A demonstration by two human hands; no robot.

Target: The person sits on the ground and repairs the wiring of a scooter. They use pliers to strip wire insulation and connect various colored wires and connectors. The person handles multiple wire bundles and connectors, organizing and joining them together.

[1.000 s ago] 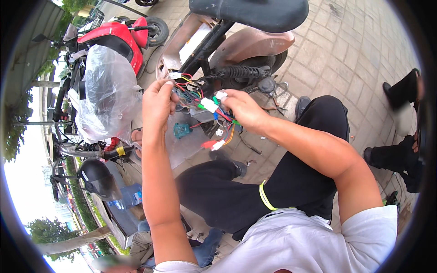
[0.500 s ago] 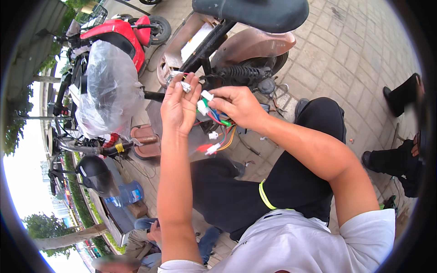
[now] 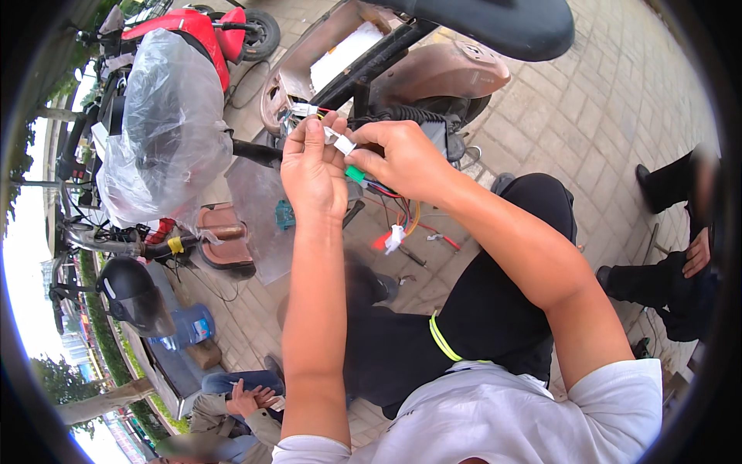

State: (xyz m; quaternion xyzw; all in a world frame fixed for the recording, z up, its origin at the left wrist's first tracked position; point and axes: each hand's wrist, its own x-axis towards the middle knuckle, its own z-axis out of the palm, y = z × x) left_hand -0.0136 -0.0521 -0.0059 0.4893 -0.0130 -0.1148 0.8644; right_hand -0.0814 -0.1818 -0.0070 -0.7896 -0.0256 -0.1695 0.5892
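Note:
Between thumb and fingers, my right hand pinches a white plastic wire connector. My left hand, palm up with fingers curled, holds another small white connector against it; whether the two are joined cannot be made out. Another white connector with thin wires lies just beyond the left fingertips. Under my right hand hang a green connector and a bundle of coloured wires, with a lower white connector beside a red piece. The stripped electric scooter stands right behind my hands.
A red scooter and a clear plastic sheet over another vehicle's front are at left. A black helmet and a blue water bottle stand lower left. One person sits lower left; others are at the right edge. Paving surrounds the scooter.
My hands have come together, bringing the white connector in my right hand up to the one in my left. My left fingers have curled in. The view has shifted slightly.

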